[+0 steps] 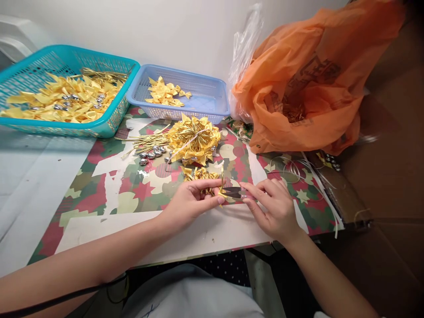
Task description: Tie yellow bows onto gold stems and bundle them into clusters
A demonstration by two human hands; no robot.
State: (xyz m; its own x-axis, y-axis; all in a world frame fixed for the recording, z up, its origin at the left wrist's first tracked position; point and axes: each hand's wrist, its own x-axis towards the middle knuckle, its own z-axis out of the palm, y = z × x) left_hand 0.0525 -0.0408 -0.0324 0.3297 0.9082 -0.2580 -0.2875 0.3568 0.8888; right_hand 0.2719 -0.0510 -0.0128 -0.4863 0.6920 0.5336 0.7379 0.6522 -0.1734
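Note:
My left hand (195, 198) pinches a small yellow ribbon bow (222, 194) between thumb and fingers, and a gold twist tie (222, 174) stands up from it. From the right, my right hand (273, 207) grips a small pliers-like tool (233, 192) with dark jaws and a pinkish clear handle. Its tips meet the bow at the twist tie; whether they bite on it I cannot tell. Behind my left fingers lie more yellow bows (198, 173), partly hidden. Beyond them sits a round bundle of bows (195, 139) with gold ties gathered in its middle.
Loose gold twist ties (149, 142) and several silver bells (151, 154) lie left of the bundle. A teal basket (114, 110) and a blue basket (212, 117) hold yellow bows at the back. An orange plastic bag (298, 128) with gold scraps stands at right, near thin pale strings (291, 170).

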